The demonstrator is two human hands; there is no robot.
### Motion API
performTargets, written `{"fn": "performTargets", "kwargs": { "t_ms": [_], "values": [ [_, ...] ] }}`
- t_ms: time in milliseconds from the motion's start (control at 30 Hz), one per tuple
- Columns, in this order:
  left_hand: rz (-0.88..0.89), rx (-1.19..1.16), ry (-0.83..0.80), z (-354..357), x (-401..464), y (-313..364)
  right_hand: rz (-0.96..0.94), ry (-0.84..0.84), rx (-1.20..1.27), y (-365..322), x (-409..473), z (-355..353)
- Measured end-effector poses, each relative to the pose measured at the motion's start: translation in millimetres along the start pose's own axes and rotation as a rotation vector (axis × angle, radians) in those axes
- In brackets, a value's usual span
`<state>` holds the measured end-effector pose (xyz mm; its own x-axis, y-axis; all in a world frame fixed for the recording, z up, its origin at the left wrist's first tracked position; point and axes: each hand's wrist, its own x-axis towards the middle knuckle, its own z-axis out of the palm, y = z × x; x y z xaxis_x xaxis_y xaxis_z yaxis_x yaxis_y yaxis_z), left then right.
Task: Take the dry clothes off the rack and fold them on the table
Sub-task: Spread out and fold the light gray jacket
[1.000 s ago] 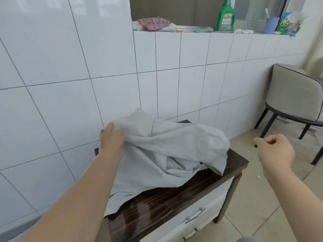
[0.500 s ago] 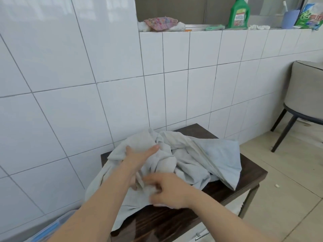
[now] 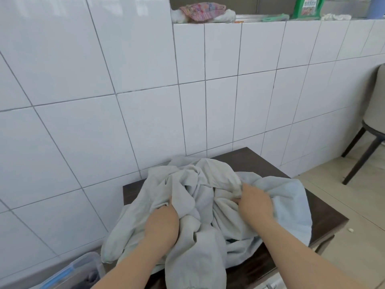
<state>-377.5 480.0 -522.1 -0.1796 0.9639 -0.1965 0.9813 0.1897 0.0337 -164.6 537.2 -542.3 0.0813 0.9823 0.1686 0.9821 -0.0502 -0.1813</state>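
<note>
Garment point(image 3: 208, 197), pale grey and crumpled, lies heaped on the dark wooden table point(image 3: 325, 217), one sleeve hanging over the near edge and another over the left side. Left hand point(image 3: 161, 225) grips a bunch of cloth near the middle of the heap, fingers curled into the folds. Right hand point(image 3: 253, 202) pinches a fold just to the right, fingers buried in the fabric. Table stands against a white tiled wall point(image 3: 145, 80). A clear plastic bin point(image 3: 79, 270) sits at lower left; a chair point(image 3: 373, 122) stands at the right edge.
</note>
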Motion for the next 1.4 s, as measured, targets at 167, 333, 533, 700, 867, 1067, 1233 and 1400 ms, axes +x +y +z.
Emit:
{"fn": "performTargets", "kwargs": {
  "t_ms": [167,333,533,700,867,1067,1233,1400],
  "values": [
    [0.030,0.013,-0.051,-18,17,2,0.393,0.062,1.275,6,26,-72],
    [0.304,-0.493,0.227,-64,43,29,0.235,0.286,2.078,28,41,-211],
    [0.252,-0.613,0.075,-87,52,28,0.118,0.023,2.006,24,10,-230],
    [0.068,-0.773,0.200,-100,10,25,0.287,-0.209,1.580,6,-16,-162],
    [0.377,-1.072,-0.197,-104,-46,45,0.269,-0.522,1.789,-21,-43,-153],
    [0.195,-0.782,0.533,-109,-37,19,0.168,-0.066,1.426,-15,-47,-183],
    [0.105,-1.289,0.368,-133,-45,7,-0.103,0.066,0.793,-7,-49,-188],
    [0.040,-1.741,0.023,-110,-58,2,-0.030,-0.009,0.634,-3,-52,-152]
  ]
}}
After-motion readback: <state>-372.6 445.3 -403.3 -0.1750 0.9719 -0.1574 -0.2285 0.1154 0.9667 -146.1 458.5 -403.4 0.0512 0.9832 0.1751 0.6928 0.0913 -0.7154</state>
